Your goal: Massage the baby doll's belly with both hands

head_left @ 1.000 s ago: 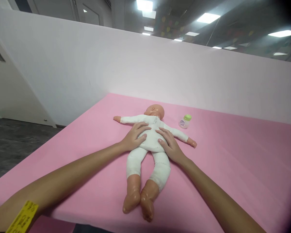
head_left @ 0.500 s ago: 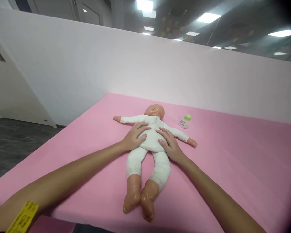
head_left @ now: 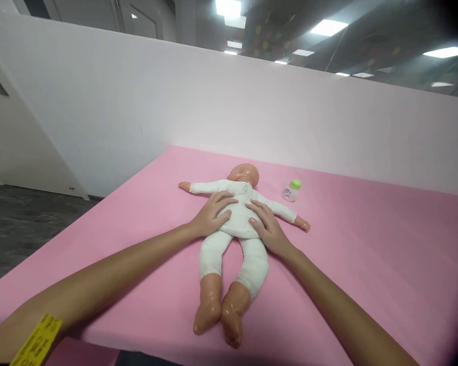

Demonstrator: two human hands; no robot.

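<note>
**Both hands flat on the doll's belly**

So the left hand lay open, fingers spread, on one side of the doll, and the right hand rested open on the other side, palms down on the white torso, not really gripping anything. The doll was on its back between them, arms stretched out, head away from the person, feet together near the front edge of the pink mat. A small green-capped bottle lay just beside its head. White partition wall behind.
</note>
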